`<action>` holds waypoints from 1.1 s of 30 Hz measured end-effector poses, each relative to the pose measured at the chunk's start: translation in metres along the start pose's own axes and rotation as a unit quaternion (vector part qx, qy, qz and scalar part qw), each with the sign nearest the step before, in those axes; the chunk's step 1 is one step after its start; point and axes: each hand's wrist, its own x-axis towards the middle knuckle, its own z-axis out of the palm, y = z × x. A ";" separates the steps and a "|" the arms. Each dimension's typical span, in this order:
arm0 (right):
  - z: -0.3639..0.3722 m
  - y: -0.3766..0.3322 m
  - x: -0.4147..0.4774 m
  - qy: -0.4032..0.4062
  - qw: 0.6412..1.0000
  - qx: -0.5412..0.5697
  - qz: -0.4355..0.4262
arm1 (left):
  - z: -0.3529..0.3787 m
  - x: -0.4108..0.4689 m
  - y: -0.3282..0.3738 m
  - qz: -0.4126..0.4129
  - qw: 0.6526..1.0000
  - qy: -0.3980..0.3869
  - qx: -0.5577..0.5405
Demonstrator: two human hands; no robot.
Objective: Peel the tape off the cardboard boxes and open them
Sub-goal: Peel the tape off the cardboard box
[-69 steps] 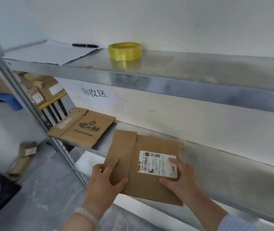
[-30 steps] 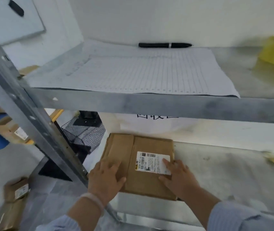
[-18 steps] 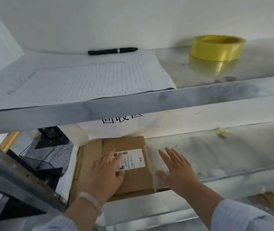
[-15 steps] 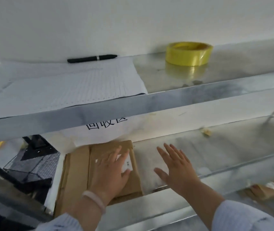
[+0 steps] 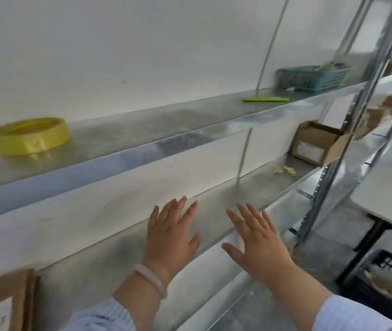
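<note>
Cardboard sits at both ends of the lower shelf [image 5: 273, 182]. A flat box [image 5: 1, 304] with a white label lies at the bottom left corner, well apart from the hands. An open-topped box [image 5: 316, 145] stands far to the right, near the post [image 5: 333, 163]. Between them the left hand [image 5: 171, 235] and right hand [image 5: 259, 244] are held over bare metal, fingers straight and spread, holding nothing; whether they touch the shelf I cannot tell. They look free to take the next box, probably the one on the right. A yellow tape roll [image 5: 30, 136], a green tool [image 5: 265, 99] and a blue basket [image 5: 314, 77] rest on the upper shelf [image 5: 142, 125], off the working level.
</note>
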 end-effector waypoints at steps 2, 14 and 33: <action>-0.017 0.050 -0.009 0.010 0.999 -0.018 0.033 | 0.013 0.031 0.045 0.015 1.000 0.007 -0.021; -0.063 0.252 -0.038 0.019 0.979 -0.019 0.203 | 0.093 0.162 0.238 0.127 0.988 -0.011 -0.092; -0.032 0.493 0.145 0.007 0.958 0.028 0.284 | 0.264 0.425 0.338 0.134 0.976 -0.078 -0.152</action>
